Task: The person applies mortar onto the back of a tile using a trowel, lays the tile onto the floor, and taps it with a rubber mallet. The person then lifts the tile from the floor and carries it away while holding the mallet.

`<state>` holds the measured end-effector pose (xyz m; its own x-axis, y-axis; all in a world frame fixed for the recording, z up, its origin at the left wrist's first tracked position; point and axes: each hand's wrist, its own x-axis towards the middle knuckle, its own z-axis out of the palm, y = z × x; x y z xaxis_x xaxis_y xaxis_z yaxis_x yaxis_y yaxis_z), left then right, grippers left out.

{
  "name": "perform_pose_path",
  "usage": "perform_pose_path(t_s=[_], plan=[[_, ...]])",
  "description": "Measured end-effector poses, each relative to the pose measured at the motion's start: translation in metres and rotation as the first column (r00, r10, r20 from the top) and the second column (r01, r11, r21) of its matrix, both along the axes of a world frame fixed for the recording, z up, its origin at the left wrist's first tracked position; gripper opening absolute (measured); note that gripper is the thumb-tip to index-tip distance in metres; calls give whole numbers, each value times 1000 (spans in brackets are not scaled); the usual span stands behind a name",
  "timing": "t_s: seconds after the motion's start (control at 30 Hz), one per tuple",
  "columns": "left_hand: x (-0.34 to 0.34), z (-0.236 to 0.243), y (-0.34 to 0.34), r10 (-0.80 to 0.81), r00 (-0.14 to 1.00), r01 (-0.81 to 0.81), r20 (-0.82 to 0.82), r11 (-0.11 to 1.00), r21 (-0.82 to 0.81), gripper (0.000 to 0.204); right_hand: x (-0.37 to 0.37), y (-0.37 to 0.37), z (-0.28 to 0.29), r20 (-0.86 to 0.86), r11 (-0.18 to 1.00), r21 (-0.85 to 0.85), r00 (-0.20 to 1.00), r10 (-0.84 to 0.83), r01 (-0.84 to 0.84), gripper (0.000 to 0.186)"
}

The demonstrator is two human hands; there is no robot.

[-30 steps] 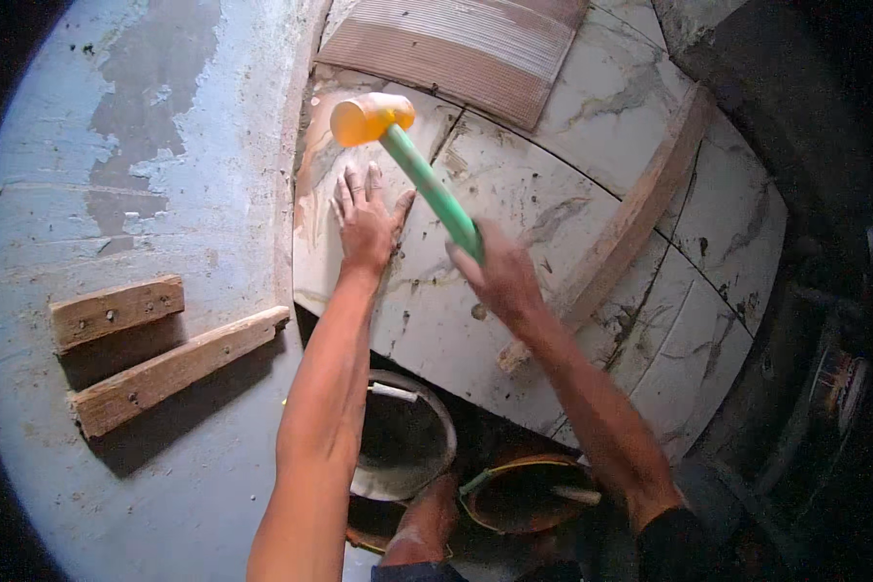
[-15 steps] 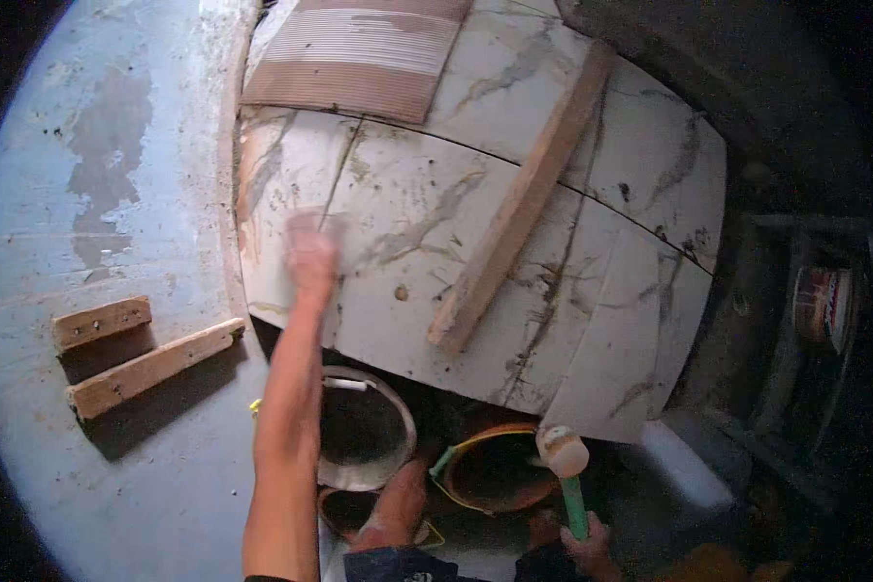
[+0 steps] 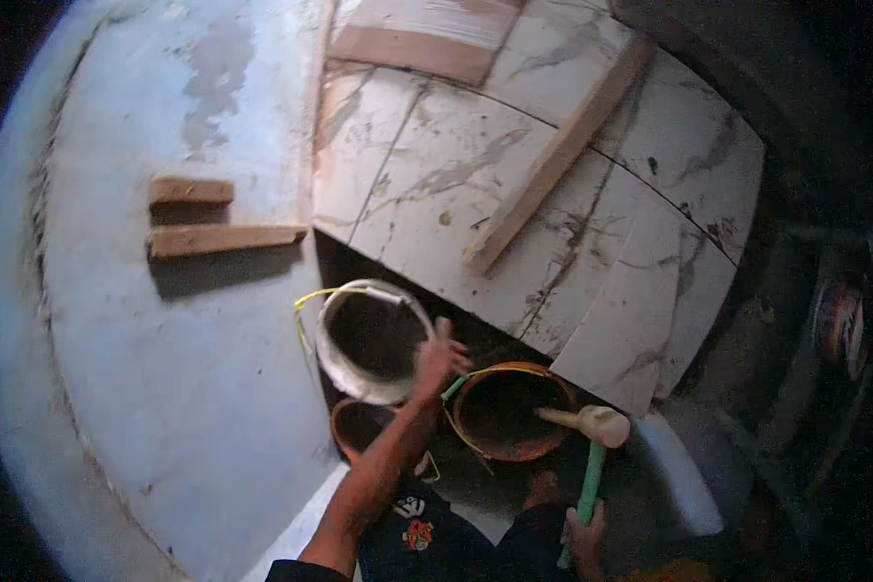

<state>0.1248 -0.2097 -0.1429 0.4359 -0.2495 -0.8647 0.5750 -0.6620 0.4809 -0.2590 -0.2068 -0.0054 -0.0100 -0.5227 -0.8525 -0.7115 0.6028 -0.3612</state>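
Observation:
My left hand [image 3: 441, 359] is beside the right rim of a white bucket [image 3: 328, 344], fingers apart, near an orange bucket [image 3: 466, 436] with a yellow-and-green handle; whether it touches the white rim I cannot tell. My right hand [image 3: 584, 533] is closed on a rubber mallet [image 3: 592, 470] with a green handle, held low at the right with its pale head up, beside the orange bucket. Another orange bucket [image 3: 347, 427] is partly hidden behind my left forearm.
Marbled tiles [image 3: 466, 165] fill the upper middle, carrying a long wooden batten [image 3: 558, 155] and a ribbed brown-and-white tile [image 3: 407, 39]. Two short wood pieces [image 3: 218, 242] sit on the pale blue surface [image 3: 213, 388] at left. A round container [image 3: 839, 325] stands at far right.
My left hand has left the tile and moved down to the white bucket. The mallet has come down from above the tiles to low right. The view has shifted.

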Motion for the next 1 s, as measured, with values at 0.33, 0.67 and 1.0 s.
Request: perform_pose_path(t_s=[0.33,0.67,1.0], plan=[[-97,-106,-24,537,814,-553,-223,833,-14,44,-37,6,7,26,954,234,980,-199,187,23],[-93,-109,-41,562,827,-554,7,817,-162,41,-26,5,1,26,954,269,990,-142,130,22],[-86,-107,-43,618,783,-604,75,783,-150,33,-8,-8,9,42,989,134,998,50,-55,27]])
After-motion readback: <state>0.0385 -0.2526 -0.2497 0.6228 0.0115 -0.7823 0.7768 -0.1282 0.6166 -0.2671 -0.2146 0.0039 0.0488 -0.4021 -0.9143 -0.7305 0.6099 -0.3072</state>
